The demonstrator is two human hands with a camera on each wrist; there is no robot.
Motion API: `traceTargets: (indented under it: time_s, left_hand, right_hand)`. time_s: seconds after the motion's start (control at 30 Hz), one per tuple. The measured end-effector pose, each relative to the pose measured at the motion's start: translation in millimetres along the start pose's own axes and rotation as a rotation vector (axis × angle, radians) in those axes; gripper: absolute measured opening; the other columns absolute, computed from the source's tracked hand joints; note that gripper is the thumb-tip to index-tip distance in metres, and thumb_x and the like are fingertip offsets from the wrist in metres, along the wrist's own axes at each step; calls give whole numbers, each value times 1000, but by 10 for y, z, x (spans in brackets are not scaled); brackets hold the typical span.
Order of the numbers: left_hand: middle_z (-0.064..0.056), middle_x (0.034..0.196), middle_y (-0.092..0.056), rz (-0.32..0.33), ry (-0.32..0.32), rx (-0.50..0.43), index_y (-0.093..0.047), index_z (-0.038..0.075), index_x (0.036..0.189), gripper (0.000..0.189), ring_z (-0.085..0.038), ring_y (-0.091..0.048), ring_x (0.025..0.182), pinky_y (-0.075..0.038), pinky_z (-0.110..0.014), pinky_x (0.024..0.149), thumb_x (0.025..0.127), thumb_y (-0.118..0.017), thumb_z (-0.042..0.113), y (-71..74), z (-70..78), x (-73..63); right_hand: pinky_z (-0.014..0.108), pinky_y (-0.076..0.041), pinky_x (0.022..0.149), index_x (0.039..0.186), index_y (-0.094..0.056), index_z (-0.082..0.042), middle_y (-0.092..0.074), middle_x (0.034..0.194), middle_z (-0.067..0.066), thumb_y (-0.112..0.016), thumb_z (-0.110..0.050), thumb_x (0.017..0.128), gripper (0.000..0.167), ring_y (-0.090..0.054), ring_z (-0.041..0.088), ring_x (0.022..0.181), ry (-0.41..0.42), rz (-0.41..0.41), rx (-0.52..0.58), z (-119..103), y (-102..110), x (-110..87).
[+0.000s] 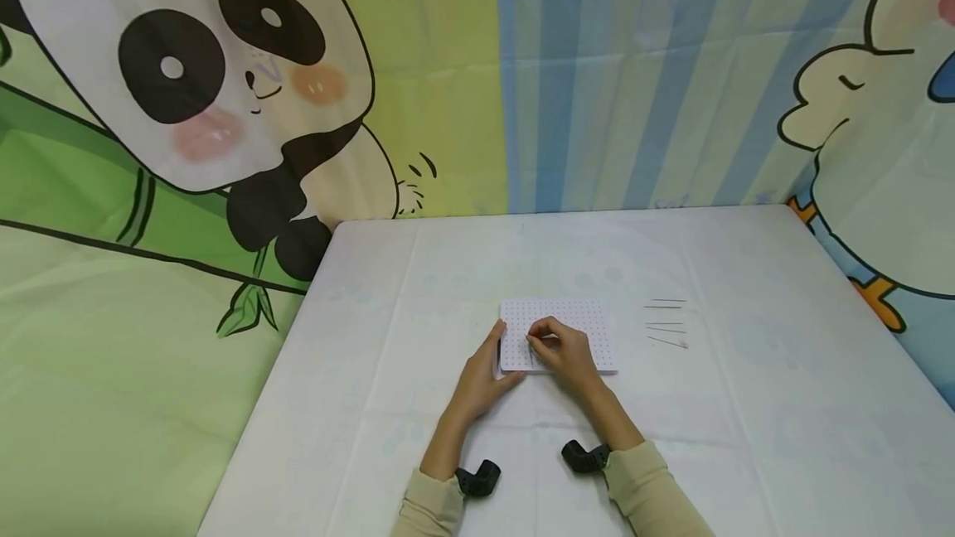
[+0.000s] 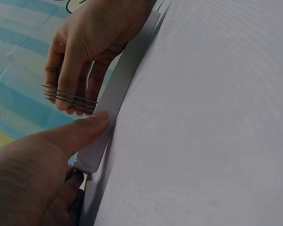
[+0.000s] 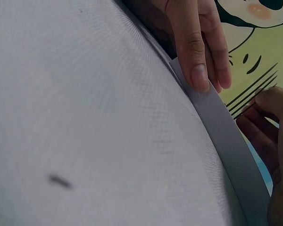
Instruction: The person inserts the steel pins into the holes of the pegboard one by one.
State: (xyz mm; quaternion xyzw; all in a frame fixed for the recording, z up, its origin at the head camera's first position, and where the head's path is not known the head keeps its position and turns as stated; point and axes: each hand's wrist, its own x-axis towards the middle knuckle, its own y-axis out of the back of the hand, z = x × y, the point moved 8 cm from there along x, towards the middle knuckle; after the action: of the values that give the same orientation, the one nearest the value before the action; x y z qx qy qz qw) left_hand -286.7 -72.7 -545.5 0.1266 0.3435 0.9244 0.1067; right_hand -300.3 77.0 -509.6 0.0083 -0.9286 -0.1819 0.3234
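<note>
A white pegboard (image 1: 597,321) with rows of small dots lies on the table. My left hand (image 1: 477,384) grips it at its front left corner, thumb against the front edge and fingers along the left side. Over the board's left half, my right hand (image 1: 570,355) pinches a thin metal needle between thumb and forefinger. Several needles (image 3: 250,87) stand side by side out of the board in the right wrist view, and the pinched one is among them. The left wrist view shows the same row crossing in front of the right fingers.
Several loose needles (image 1: 664,323) lie roughly parallel on the white tablecloth (image 1: 746,437), right of the board. Each wrist wears a black camera (image 1: 480,479). A printed cartoon curtain (image 1: 433,81) hangs behind the table.
</note>
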Motion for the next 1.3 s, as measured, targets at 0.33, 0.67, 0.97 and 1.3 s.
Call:
traceTargets:
  time_s: [0.33,0.67,0.97,1.3]
  left_hand:
    - [-5,149,-27,0,-1,-16,-20,13,148,88,-22,-28,134,-26,-38,108,79,-74,26,-12,-6,-1]
    - [-4,149,-26,-17,0,-11,-19,14,148,89,-22,-28,134,-27,-38,108,79,-74,26,-25,-17,-22]
    - [-4,150,-25,-15,-7,2,-18,13,148,89,-21,-26,135,-25,-36,109,79,-73,26,-19,-9,-10]
    - [-4,150,-23,-27,0,6,-18,12,148,90,-19,-23,136,-23,-34,109,79,-73,26,-17,-4,6]
  right_hand:
    - [25,-55,70,89,-65,-7,-67,87,2,-71,-1,78,14,-65,20,83,-32,-18,31,19,30,-22]
    - [35,-54,76,92,-64,10,-65,90,22,-64,14,78,14,-63,36,85,-50,-2,128,-309,183,16]
    - [22,-52,76,92,-69,-5,-67,92,5,-67,-7,83,9,-63,11,88,-117,138,80,168,572,-75]
    - [13,-50,73,92,-70,-1,-67,92,11,-70,-6,81,12,-62,-1,84,-244,331,-71,473,1430,-315]
